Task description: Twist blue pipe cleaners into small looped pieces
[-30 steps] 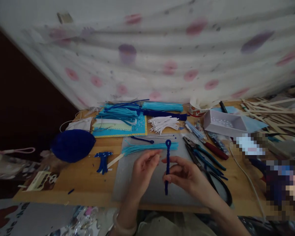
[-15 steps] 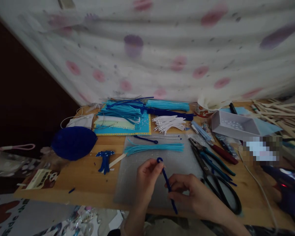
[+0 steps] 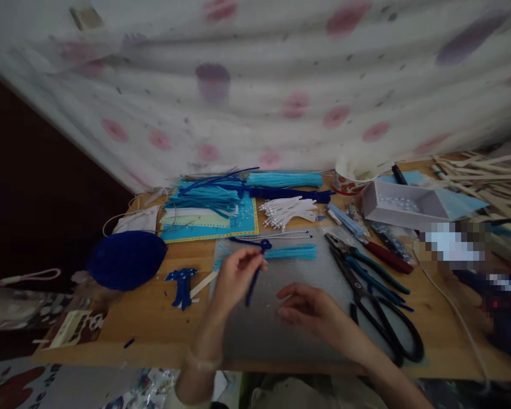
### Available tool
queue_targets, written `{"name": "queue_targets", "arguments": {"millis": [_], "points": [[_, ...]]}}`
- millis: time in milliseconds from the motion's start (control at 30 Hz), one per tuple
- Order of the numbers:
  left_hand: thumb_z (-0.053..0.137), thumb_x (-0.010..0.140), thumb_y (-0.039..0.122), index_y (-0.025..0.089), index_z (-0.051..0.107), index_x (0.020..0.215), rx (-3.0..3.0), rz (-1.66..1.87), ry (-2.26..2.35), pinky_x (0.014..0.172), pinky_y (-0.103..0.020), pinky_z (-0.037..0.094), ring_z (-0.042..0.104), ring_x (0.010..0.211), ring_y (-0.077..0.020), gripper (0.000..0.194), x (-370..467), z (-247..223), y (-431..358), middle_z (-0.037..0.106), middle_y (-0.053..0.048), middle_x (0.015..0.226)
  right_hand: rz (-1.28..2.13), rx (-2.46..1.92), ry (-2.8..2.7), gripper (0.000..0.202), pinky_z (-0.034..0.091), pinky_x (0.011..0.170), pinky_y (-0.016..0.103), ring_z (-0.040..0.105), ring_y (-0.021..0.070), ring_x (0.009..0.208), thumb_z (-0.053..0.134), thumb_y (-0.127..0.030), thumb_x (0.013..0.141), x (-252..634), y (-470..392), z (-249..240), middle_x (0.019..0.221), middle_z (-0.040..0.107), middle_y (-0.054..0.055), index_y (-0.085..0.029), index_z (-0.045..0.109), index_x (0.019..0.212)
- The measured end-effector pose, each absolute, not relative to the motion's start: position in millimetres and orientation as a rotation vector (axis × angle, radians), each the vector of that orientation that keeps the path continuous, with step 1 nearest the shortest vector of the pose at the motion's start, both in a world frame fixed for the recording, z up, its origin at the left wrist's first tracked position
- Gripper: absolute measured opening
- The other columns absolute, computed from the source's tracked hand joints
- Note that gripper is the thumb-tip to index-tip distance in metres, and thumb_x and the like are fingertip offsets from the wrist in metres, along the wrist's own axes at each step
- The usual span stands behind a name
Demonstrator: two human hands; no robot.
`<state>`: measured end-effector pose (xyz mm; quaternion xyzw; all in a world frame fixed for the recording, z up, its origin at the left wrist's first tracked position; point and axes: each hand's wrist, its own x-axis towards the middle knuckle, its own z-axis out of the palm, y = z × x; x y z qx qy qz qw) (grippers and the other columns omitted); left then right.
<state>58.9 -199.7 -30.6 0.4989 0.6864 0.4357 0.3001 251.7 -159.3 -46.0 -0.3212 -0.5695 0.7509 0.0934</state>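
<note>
A dark blue looped stem hangs from my left hand, pinched between thumb and fingers near its loop. My right hand is apart from it, over the grey mat, fingers spread and holding nothing. Behind my left hand lies a bundle of light blue stems. Strings of white beads lie just beyond that bundle. To the left, a small dark blue bow-like piece rests on the wooden table beside a flat wooden stick.
Black-handled scissors and blue-handled pliers lie on the right. A white box of beads stands behind them, near a paper cup. White stems lie at the back, and a large dark blue oval sits left.
My left hand has moved left and away from me with the blue stem. My right hand has let go of the stem and opened. The camera view has shifted slightly.
</note>
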Motion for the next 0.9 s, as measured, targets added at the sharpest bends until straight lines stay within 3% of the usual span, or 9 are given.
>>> {"name": "queue_targets", "arguments": {"millis": [200, 367, 900], "points": [[0.06, 0.081, 0.011, 0.017, 0.066, 0.082, 1.767, 0.722, 1.821, 0.081, -0.033, 0.048, 0.062, 0.084, -0.02, 0.008, -6.7, -38.6, -131.2, 0.068, -0.004, 0.085, 2.092, -0.971, -1.822, 0.032, 0.047, 0.068, 0.03, 0.066, 0.0197, 0.077, 0.061, -0.045, 0.083, 261.9, -162.2, -53.7, 0.079, 0.07, 0.002, -0.021, 0.057, 0.103], [0.062, 0.085, 0.012, 0.016, 0.07, 0.085, 1.999, 0.471, 1.741, 0.08, -0.03, 0.048, 0.062, 0.087, -0.0196, 0.009, -6.7, -69.8, -111.9, 0.067, -0.005, 0.088, 1.983, -1.036, -1.923, 0.028, 0.049, 0.072, 0.032, 0.068, 0.0219, 0.082, 0.055, -0.04, 0.086, 268.3, -160.5, -54.2, 0.086, 0.072, 0.005, -0.02, 0.057, 0.106], [0.057, 0.092, 0.02, 0.021, 0.074, 0.1, 2.272, 0.428, 1.8, 0.078, -0.03, 0.048, 0.061, 0.089, -0.0191, 0.019, -14.3, -107.9, -121.7, 0.069, -0.006, 0.093, 1.883, -1.054, -2.062, 0.025, 0.049, 0.076, 0.03, 0.068, 0.0203, 0.092, 0.051, -0.035, 0.091, 267.1, -158.9, -56.3, 0.096, 0.073, 0.004, -0.022, 0.061, 0.11]]}}
